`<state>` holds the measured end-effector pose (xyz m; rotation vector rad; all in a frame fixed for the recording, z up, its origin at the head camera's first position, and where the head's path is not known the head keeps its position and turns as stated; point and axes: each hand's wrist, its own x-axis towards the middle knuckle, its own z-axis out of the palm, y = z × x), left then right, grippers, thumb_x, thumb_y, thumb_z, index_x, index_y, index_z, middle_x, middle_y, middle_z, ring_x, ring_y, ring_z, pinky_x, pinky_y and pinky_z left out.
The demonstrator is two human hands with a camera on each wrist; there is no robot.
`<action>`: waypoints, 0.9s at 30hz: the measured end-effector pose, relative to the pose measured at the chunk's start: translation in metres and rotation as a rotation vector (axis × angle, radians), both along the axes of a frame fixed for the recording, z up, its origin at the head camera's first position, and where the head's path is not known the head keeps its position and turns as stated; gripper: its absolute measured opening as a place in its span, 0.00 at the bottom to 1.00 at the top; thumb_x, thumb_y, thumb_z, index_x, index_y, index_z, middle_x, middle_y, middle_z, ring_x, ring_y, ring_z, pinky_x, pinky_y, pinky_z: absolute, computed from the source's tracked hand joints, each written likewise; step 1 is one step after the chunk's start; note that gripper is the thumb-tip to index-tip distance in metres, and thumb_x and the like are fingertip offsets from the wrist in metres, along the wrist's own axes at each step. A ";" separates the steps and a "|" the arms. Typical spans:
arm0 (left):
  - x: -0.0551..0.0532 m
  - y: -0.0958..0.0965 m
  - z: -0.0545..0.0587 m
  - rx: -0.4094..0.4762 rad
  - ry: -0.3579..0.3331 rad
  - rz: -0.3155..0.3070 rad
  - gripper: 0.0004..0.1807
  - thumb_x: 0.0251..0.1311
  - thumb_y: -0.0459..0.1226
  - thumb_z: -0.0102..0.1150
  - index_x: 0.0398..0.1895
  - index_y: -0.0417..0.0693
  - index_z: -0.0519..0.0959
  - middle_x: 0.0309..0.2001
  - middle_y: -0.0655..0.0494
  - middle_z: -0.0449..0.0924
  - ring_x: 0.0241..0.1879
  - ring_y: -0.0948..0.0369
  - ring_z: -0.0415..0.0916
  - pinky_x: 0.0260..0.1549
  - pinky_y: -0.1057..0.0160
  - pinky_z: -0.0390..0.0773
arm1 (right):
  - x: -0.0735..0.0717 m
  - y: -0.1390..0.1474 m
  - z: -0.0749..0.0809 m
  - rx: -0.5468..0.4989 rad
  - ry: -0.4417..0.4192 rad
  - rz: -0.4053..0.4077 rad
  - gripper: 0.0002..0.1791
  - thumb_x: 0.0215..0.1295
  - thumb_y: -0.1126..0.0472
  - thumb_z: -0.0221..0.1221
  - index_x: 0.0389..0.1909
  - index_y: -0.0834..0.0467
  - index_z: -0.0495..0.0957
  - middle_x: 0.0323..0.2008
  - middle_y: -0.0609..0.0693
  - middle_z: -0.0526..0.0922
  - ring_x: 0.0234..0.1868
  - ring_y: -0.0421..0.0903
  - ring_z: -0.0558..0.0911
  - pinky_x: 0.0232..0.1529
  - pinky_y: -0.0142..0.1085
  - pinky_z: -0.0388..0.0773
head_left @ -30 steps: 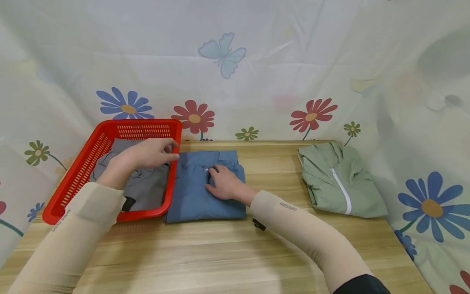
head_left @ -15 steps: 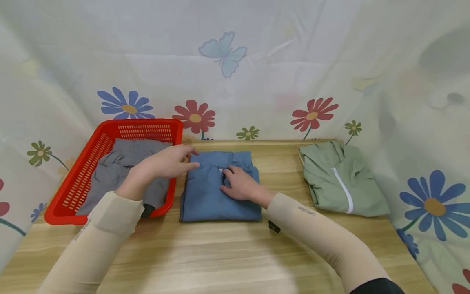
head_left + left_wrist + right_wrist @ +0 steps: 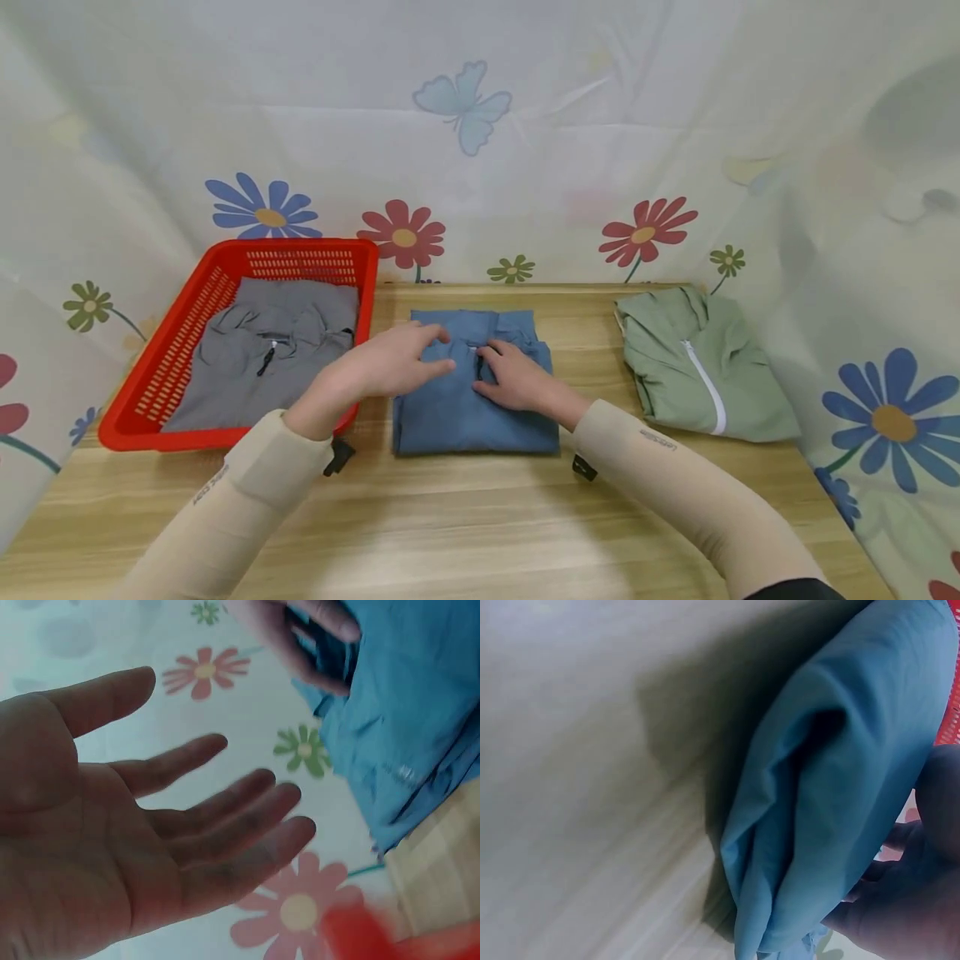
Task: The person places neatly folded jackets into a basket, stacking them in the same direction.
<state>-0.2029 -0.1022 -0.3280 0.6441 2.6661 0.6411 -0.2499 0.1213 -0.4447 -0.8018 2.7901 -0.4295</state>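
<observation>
A folded blue jacket [image 3: 450,408] with a short zip lies on the table beside the basket. My right hand [image 3: 517,379] holds it near the collar, thumb and fingers bent around cloth next to the zip; the fingertips are partly hidden. My left hand [image 3: 386,362] hovers over the jacket's left edge, with nothing in it. In the left wrist view, that hand's fingers [image 3: 247,825] are loosely spread, apart from the jacket. The right wrist view shows the jacket's folded side [image 3: 840,787] up close.
A red plastic basket [image 3: 367,308] stands at the left, with a folded grey jacket [image 3: 240,392] inside. At the far right lies a green jacket [image 3: 675,383] with a white zip. A flower-printed cloth [image 3: 555,192] hangs behind the wooden table [image 3: 450,517].
The blue jacket has slid right, away from the basket, along with my right hand. My left hand has moved right from above the basket to the jacket's left side.
</observation>
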 end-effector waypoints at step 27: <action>0.012 0.016 -0.078 0.380 -0.161 0.218 0.39 0.73 0.46 0.60 0.79 0.40 0.56 0.74 0.36 0.57 0.69 0.42 0.62 0.66 0.39 0.66 | 0.012 0.047 -0.005 -0.184 0.077 -0.052 0.35 0.69 0.50 0.67 0.69 0.64 0.70 0.69 0.65 0.69 0.70 0.61 0.69 0.68 0.56 0.68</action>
